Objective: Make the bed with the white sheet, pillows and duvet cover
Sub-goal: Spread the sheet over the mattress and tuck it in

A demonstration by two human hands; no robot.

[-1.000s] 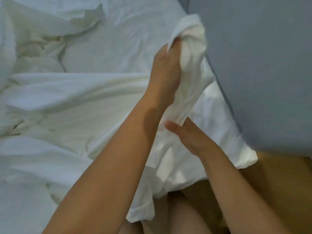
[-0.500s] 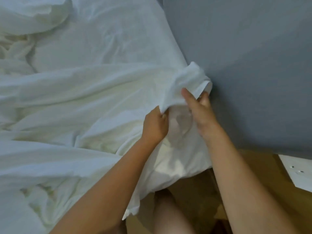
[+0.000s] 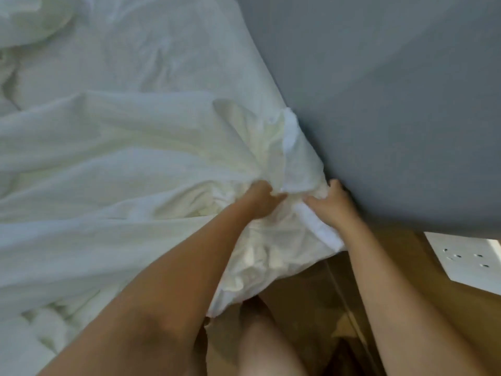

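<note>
- White cloth covers nearly the whole view: a crumpled duvet cover (image 3: 130, 169) lies in long folds across the bed, its near corner bunched at the mattress edge by the wall.
- Both hands work that corner. The left hand (image 3: 260, 199) has its fingers curled into the gathered fabric, gripping a fold; the right hand (image 3: 332, 204) sits just beside it, against the wall, fingers bent round the hem and thumb pinching the cloth.
- Whether the corner of an inner duvet is inside the bunch is hard to tell; the yellowish tint under the fabric suggests filling, though it may only be shadow.
- Beneath the cover, the white sheet (image 3: 168, 47) looks already spread over the mattress, wrinkled but fairly flat toward the far side.
- A soft rounded mass at the top left could be one of the pillows (image 3: 32, 20); it is cut off by the frame.
- Judged from this, the task is at an early-to-middle stage: sheet down, cover far from smoothed, pillows not set in place.
- What seems left: seating this corner, shaking the cover flat, squaring its edges, placing the pillows.
- The room is tight: a grey-blue wall (image 3: 379, 104) runs right along the bed, a wooden floor (image 3: 311, 299) shows below, and a white socket plate (image 3: 466, 256) sits low on the right.
</note>
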